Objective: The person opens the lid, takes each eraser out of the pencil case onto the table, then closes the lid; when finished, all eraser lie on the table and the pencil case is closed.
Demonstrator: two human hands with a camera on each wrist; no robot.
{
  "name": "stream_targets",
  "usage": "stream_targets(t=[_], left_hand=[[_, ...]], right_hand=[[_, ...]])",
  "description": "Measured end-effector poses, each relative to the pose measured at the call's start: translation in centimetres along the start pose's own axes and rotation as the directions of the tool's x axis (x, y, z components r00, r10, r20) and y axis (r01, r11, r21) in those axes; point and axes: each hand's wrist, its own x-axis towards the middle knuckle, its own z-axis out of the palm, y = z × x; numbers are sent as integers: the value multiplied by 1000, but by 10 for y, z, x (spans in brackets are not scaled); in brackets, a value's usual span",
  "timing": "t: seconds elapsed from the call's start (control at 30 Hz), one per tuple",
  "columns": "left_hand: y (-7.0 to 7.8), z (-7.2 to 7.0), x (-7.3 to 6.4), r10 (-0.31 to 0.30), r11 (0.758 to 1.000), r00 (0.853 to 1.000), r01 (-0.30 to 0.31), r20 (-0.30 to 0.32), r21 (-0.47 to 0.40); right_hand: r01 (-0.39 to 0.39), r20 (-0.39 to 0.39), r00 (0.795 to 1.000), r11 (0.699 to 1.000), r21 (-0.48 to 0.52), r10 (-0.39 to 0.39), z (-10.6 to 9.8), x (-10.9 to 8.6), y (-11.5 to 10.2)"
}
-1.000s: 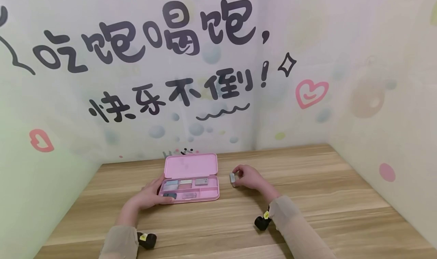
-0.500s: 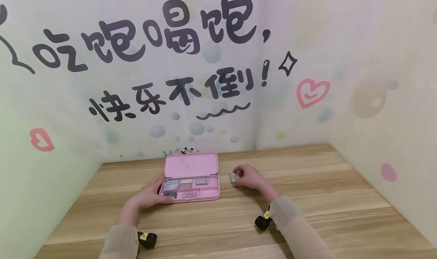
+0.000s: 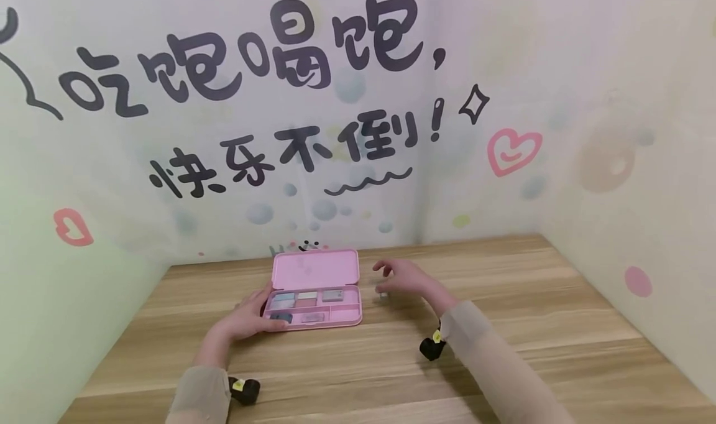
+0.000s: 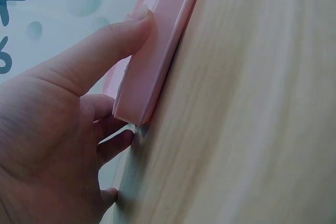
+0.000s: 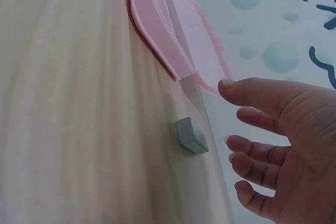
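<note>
Far wall (image 3: 475, 181) | upper black lettering (image 3: 242, 48) read "吃饱喝饱," | lower black lettering (image 3: 307, 158) read "快乐不倒!" | yellow wrist-camera tags (image 3: 437, 336) were illegible

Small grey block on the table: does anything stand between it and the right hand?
Nothing visible: the right wrist view shows only open space between the right hand and the small grey block. The pink case lies outside that gap.

The right hand (image 3: 404, 277) has released the block (image 5: 191, 136). Thumb and fingers, previously closed in a pinch, now stand apart and clear of it. The block rests unheld on the bench (image 3: 335, 374), toward the back edge. In the head view, only a small part now shows below the thumb.
</note>
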Motion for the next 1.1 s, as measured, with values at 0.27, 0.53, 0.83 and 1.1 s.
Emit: stream_targets(t=[0.27,0.53,0.83,1.1], left_hand=[[0,-2,-2,3,1000,1000,-3,0,-7],[1,-1,-2,4,1000,1000,-4,-1,-11],[2,-1,-2,7,1000,1000,-7,-6,-9],[2,-1,-2,1,1000,1000,-1,-6,-18]], right_hand=[[156,151,978,983,-101,-140,-1,20,-21],[233,219,954,966,-111,-205,8,36,-36],[303,242,937,931,-203,-253,19,46,-47],[336,298,920,902,-272,-253,28,51,-56]])
